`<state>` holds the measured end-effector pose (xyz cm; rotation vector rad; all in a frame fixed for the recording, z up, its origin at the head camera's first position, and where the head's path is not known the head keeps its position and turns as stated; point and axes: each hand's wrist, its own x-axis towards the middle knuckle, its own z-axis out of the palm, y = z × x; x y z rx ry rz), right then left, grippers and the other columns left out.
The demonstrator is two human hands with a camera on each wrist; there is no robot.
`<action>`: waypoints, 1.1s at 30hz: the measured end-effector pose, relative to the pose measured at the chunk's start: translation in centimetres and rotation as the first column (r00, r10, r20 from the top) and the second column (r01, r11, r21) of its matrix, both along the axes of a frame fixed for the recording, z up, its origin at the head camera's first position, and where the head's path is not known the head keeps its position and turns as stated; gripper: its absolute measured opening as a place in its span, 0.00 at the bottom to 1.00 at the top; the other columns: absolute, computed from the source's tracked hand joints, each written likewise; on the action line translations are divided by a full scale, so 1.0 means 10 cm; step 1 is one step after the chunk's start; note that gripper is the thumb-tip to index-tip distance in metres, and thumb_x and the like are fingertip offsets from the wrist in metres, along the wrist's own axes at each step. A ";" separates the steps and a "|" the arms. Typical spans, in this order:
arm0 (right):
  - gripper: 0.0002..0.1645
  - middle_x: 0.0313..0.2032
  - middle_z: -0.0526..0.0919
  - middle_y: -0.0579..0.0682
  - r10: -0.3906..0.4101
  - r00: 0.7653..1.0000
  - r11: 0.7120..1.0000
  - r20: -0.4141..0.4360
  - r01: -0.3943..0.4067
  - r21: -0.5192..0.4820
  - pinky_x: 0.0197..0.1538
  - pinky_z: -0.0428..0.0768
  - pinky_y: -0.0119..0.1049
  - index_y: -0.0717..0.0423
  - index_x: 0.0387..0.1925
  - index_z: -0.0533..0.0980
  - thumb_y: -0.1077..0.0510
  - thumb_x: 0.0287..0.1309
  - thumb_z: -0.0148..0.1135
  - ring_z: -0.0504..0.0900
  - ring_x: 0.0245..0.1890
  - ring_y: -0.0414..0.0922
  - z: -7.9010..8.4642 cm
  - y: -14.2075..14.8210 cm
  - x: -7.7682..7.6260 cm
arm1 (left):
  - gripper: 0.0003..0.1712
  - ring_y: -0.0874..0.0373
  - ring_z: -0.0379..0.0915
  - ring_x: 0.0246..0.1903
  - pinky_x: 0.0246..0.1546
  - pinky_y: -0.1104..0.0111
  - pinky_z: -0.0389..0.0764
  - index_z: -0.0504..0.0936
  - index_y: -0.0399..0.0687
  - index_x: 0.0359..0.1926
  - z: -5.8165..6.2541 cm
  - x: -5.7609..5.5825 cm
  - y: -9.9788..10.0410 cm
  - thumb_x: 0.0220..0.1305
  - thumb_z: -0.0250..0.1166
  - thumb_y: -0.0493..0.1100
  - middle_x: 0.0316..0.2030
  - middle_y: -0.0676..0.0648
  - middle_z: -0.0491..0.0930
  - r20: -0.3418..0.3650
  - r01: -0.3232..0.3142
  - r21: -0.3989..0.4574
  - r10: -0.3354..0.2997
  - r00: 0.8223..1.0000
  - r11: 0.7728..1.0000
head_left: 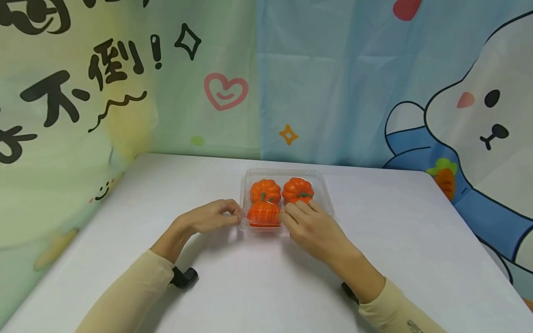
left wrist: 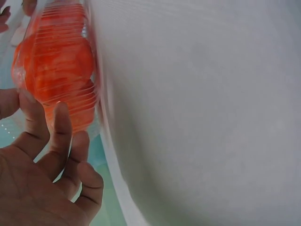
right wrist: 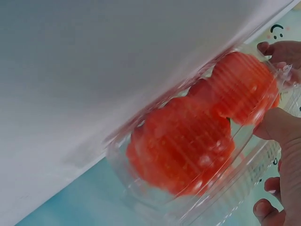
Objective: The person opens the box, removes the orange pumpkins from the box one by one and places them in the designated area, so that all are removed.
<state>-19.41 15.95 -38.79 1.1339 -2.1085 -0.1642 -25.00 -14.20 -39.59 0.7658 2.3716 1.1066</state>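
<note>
A see-through plastic box (head_left: 287, 173) with ribbed walls sits on the white table. Inside are several small orange pumpkins (head_left: 265, 190) with green stems; the front right one is mostly behind my right hand. At the box's left front corner, my left hand (head_left: 212, 216) pinches the plastic edge between thumb and index finger, while its other fingers (left wrist: 61, 127) are loosely bent. My right hand (head_left: 314, 229) reaches over the front right part, fingers curled, thumb (right wrist: 273, 127) against the plastic. From the right wrist, the edge of the box runs between thumb and fingers.
The white table (head_left: 266, 286) spreads out around the box on all sides. Behind it hangs a printed cloth (head_left: 308, 83) with lettering, a heart and a white cartoon animal. Black straps with small devices (head_left: 185, 277) are on the wrists.
</note>
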 end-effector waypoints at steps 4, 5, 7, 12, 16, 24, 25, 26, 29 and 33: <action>0.19 0.38 0.79 0.51 -0.012 1.000 1.000 0.011 0.012 -0.008 0.38 0.74 0.38 0.58 0.43 0.78 0.61 0.78 0.38 0.76 0.36 0.49 0.01 0.09 0.01 | 0.09 0.51 0.68 0.52 0.49 0.62 0.67 0.82 0.46 0.36 0.00 -0.01 -0.01 0.68 0.58 0.44 0.49 0.48 0.79 0.008 0.009 -0.001 -0.009 1.000 1.000; 0.15 0.40 0.80 0.51 -0.015 1.000 1.000 0.012 0.015 -0.014 0.39 0.75 0.40 0.57 0.44 0.78 0.60 0.77 0.43 0.78 0.38 0.50 0.01 0.12 0.01 | 0.09 0.51 0.68 0.52 0.50 0.62 0.67 0.82 0.46 0.36 0.00 -0.01 -0.01 0.68 0.58 0.44 0.49 0.48 0.79 0.011 0.008 0.000 -0.008 1.000 1.000; 0.10 0.45 0.81 0.53 -0.023 1.000 0.999 0.013 0.023 -0.027 0.43 0.78 0.43 0.55 0.48 0.78 0.58 0.71 0.54 0.80 0.42 0.51 0.01 0.18 0.01 | 0.08 0.51 0.68 0.50 0.48 0.62 0.67 0.81 0.46 0.36 0.00 -0.02 0.00 0.68 0.59 0.44 0.48 0.48 0.79 0.014 0.013 0.003 -0.013 1.000 1.000; 0.26 0.55 0.81 0.56 -0.042 0.998 0.996 0.037 0.045 -0.072 0.51 0.79 0.50 0.54 0.53 0.77 0.55 0.51 0.74 0.81 0.51 0.55 0.01 0.32 0.03 | 0.07 0.53 0.66 0.45 0.44 0.63 0.65 0.79 0.45 0.37 0.03 -0.02 -0.01 0.69 0.58 0.43 0.41 0.50 0.76 0.032 0.030 0.000 -0.030 0.999 1.000; 0.30 0.52 0.84 0.55 -0.045 0.997 0.996 0.068 0.050 -0.073 0.54 0.79 0.52 0.54 0.54 0.78 0.55 0.47 0.77 0.82 0.53 0.56 0.00 0.39 0.03 | 0.08 0.54 0.65 0.42 0.42 0.63 0.64 0.78 0.44 0.39 0.04 -0.01 -0.01 0.68 0.58 0.44 0.38 0.51 0.74 0.048 0.035 -0.011 -0.035 0.998 0.999; 0.17 0.46 0.87 0.56 0.035 0.993 0.997 0.113 -0.028 -0.065 0.50 0.84 0.51 0.58 0.56 0.79 0.59 0.70 0.58 0.86 0.46 0.57 -0.04 0.44 0.02 | 0.14 0.55 0.69 0.48 0.53 0.60 0.67 0.85 0.44 0.43 0.01 -0.02 -0.04 0.72 0.53 0.43 0.44 0.51 0.82 0.027 0.029 -0.007 -0.028 0.999 1.000; 0.16 0.46 0.87 0.56 0.048 0.992 0.997 0.119 -0.040 -0.070 0.49 0.85 0.51 0.59 0.56 0.79 0.60 0.71 0.56 0.86 0.46 0.57 -0.04 0.44 0.02 | 0.14 0.55 0.70 0.47 0.51 0.61 0.67 0.85 0.44 0.42 0.00 -0.03 -0.03 0.72 0.54 0.43 0.43 0.51 0.82 0.013 0.041 -0.002 -0.041 0.999 0.999; 0.16 0.47 0.87 0.57 0.060 0.990 0.996 0.126 -0.051 -0.076 0.48 0.85 0.51 0.60 0.57 0.79 0.61 0.72 0.57 0.87 0.46 0.57 -0.04 0.45 0.02 | 0.13 0.55 0.69 0.45 0.49 0.62 0.67 0.85 0.44 0.41 0.00 -0.03 -0.02 0.72 0.54 0.43 0.42 0.50 0.82 0.002 0.052 0.004 -0.052 0.999 0.999; 0.21 0.47 0.86 0.59 0.081 0.987 0.994 0.140 -0.070 -0.083 0.46 0.86 0.52 0.62 0.57 0.78 0.65 0.62 0.67 0.87 0.45 0.59 -0.04 0.45 0.02 | 0.10 0.57 0.68 0.37 0.40 0.66 0.67 0.83 0.43 0.38 0.00 -0.03 0.00 0.72 0.57 0.42 0.36 0.50 0.80 -0.031 0.071 0.008 -0.071 0.997 0.997; 0.32 0.46 0.85 0.59 0.084 0.984 0.995 0.160 -0.074 -0.063 0.44 0.86 0.49 0.63 0.56 0.79 0.68 0.46 0.78 0.87 0.43 0.58 0.00 0.44 0.02 | 0.07 0.60 0.66 0.31 0.34 0.70 0.66 0.79 0.44 0.32 0.02 -0.01 0.05 0.68 0.58 0.39 0.29 0.53 0.76 -0.059 0.051 -0.006 -0.052 0.997 0.999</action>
